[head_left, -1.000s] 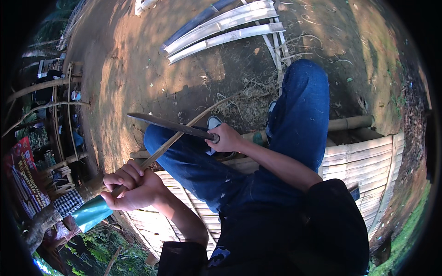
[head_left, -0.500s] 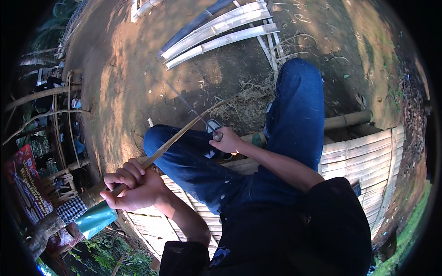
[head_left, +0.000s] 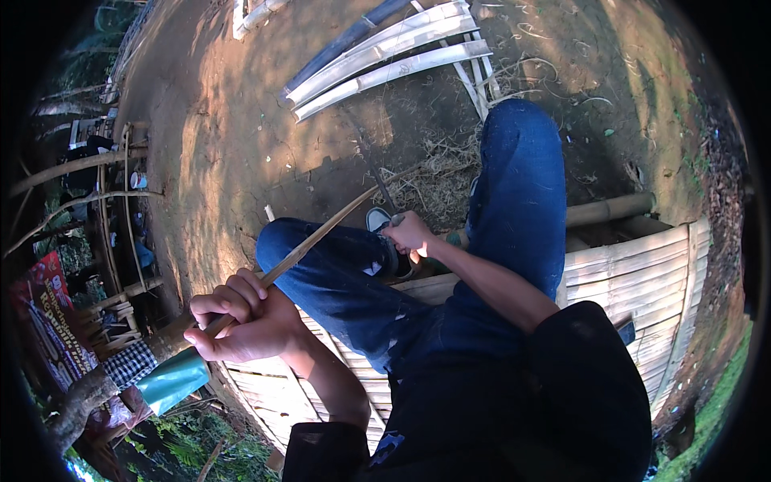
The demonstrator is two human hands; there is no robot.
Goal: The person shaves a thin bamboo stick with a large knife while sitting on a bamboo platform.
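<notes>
My left hand (head_left: 253,317) is closed around the near end of a long, narrow bamboo strip (head_left: 319,231), which slants up and to the right across my left knee. My right hand (head_left: 412,233) grips the handle of a long knife (head_left: 381,184) between my legs. Its thin dark blade points away from me over the ground and crosses near the strip's far end; whether the two touch I cannot tell. Pale shavings (head_left: 438,173) lie in a tangled heap on the soil beyond the strip.
Split bamboo lengths (head_left: 393,76) lie on the dirt ahead. I sit on a slatted bamboo platform (head_left: 626,273) with a thick bamboo pole (head_left: 610,210) along its front. On the left are a branch railing (head_left: 80,167), a green sheet (head_left: 171,381) and a printed banner (head_left: 52,309).
My right hand has shifted slightly right and the knife blade has swung from pointing up-left to pointing more straight ahead. The left hand keeps its hold on the bamboo strip.
</notes>
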